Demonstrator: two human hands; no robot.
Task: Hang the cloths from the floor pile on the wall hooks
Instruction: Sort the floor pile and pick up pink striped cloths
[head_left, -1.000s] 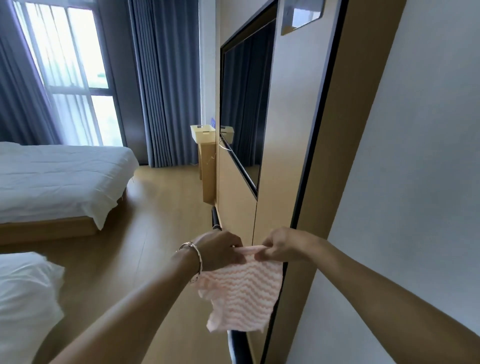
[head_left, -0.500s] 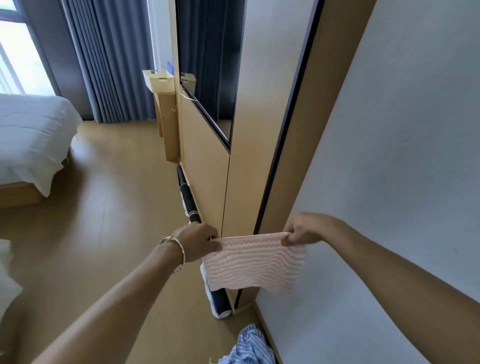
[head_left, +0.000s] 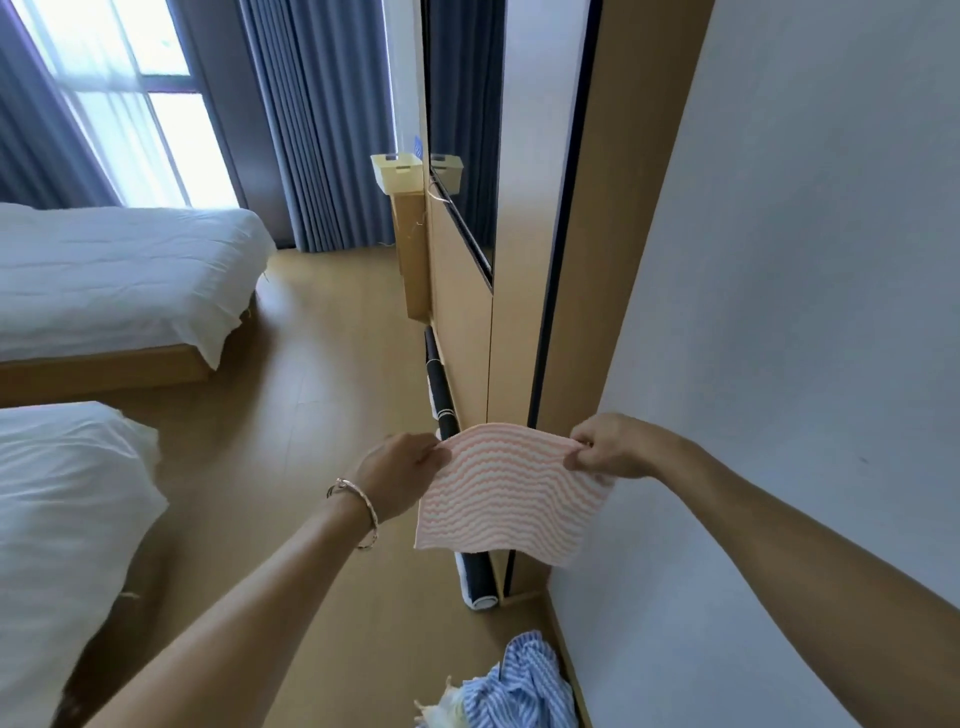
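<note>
While left hand (head_left: 402, 475) pinches pink cloth (head_left: 511, 496) corner, right hand (head_left: 610, 447) pinches opposite corner.

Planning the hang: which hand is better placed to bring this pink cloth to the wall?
Right, probably. The right hand pinches the pink cloth at the corner beside the white wall; the left hand holds the corner farther from it. No hook shows.

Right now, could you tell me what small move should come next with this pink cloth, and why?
Probably raise the pink cloth along the wall: left hand and right hand pinch its top corners, spread flat, yet no hook shows.
</note>
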